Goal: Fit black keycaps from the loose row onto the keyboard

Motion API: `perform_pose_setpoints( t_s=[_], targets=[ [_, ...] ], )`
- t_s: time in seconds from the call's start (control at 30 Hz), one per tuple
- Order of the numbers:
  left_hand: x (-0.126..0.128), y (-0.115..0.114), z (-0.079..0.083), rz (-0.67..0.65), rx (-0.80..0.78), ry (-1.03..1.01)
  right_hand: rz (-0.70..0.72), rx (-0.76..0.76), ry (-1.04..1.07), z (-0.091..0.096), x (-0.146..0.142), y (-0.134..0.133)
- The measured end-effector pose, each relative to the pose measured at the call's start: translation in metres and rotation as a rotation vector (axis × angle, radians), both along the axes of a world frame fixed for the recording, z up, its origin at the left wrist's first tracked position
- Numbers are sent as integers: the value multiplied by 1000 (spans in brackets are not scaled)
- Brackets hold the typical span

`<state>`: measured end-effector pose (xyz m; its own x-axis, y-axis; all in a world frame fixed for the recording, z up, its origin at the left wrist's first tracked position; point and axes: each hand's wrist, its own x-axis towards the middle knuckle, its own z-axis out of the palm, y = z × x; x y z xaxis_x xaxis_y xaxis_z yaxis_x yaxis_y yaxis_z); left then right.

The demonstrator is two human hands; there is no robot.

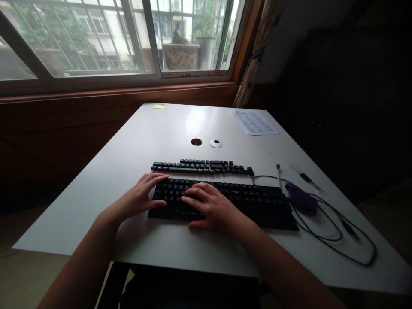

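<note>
A black keyboard [257,195] lies near the front of the white table. My left hand [143,193] rests at its left end, fingers stretched along the back corner and thumb over the leftmost keys, with a gap between them. Over the left-middle keys is my right hand [209,206]; its fingers are apart and slightly bent, with fingertips at the keys and the thumb by the front edge. Nothing shows between the fingers of either hand. Just behind the keyboard, loose black keycaps [193,166] are laid out in rows.
To the right lie a coiled black cable [341,253], a purple cloth [301,199], a thin brush [278,176] and a wire keycap puller [305,177]. Farther back are a cable hole [196,142], its round cover [215,143], printed papers [255,123] and a yellow note [159,106].
</note>
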<state>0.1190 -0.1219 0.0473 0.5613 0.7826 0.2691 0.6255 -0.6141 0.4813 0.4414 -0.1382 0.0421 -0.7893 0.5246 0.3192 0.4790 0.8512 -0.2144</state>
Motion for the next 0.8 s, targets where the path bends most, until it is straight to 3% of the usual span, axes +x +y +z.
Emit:
perform_pose_setpoints(
  t_s=[0.8],
  targets=[
    [-1, 2, -6, 11, 38, 8, 98, 90, 92, 0, -6, -4]
  ],
)
